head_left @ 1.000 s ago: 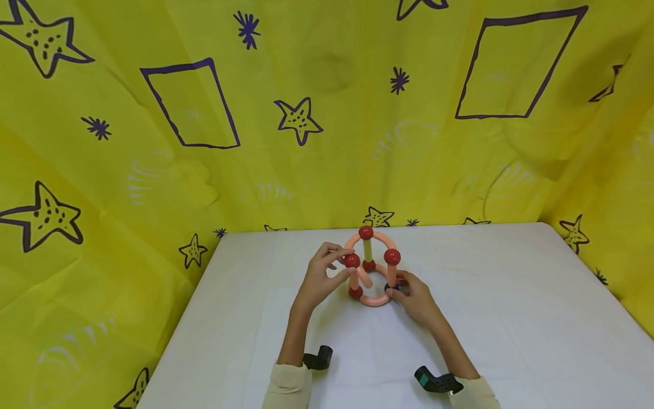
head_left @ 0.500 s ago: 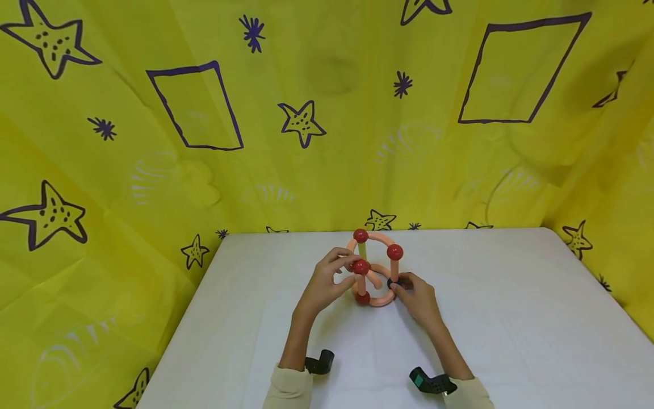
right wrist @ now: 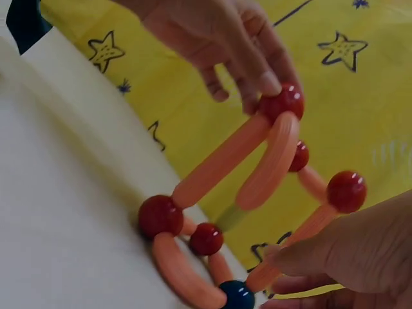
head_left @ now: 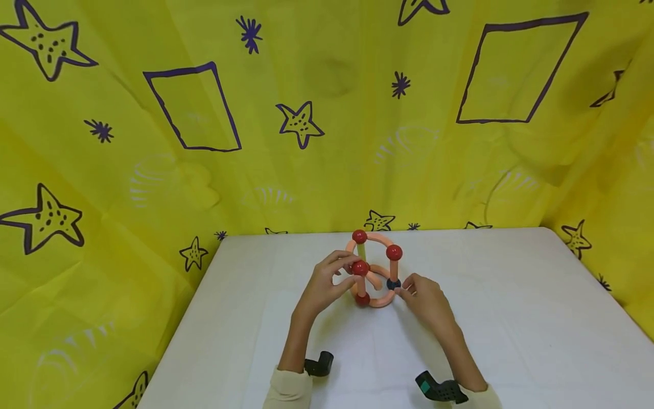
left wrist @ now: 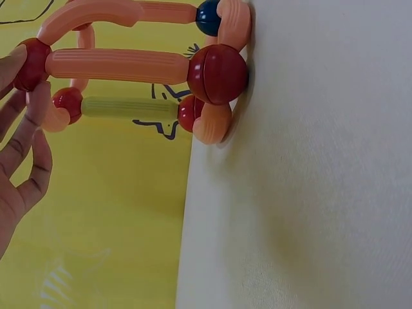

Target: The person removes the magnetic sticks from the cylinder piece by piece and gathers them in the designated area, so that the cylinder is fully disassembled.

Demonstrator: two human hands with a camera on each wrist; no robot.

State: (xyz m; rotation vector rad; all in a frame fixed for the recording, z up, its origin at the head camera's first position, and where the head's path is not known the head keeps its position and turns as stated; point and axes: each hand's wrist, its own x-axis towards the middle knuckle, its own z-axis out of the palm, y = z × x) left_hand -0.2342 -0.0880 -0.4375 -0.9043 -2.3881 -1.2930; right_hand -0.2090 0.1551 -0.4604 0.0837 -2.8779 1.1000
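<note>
A frame of magnetic balls and rods stands on the white table [head_left: 490, 318]. Curved orange rods [right wrist: 183, 277] form its round base, and straight rods rise to red balls at the top. My left hand [head_left: 327, 284] pinches the near-left top red ball [left wrist: 32, 64] between thumb and fingers. From that ball a curved orange rod [right wrist: 277, 161] reaches inward, its other end free. At the base's right sits a dark blue ball [head_left: 393, 284]. Beside it is my right hand [head_left: 426, 301], fingers loosely bent, fingertips just off the ball. One upright rod [left wrist: 129, 108] is yellow-green.
Behind the table hangs a yellow cloth [head_left: 327, 182] with drawn stars and four-sided outlines, continuing down the left and right sides. A dark wrist camera [head_left: 319, 363] sits on the left wrist and another dark camera [head_left: 439, 389] on the right.
The left hand and the near-left top ball shifted right and slightly down, toward the frame's middle. My right hand let go of the dark blue ball and drew back to the right.
</note>
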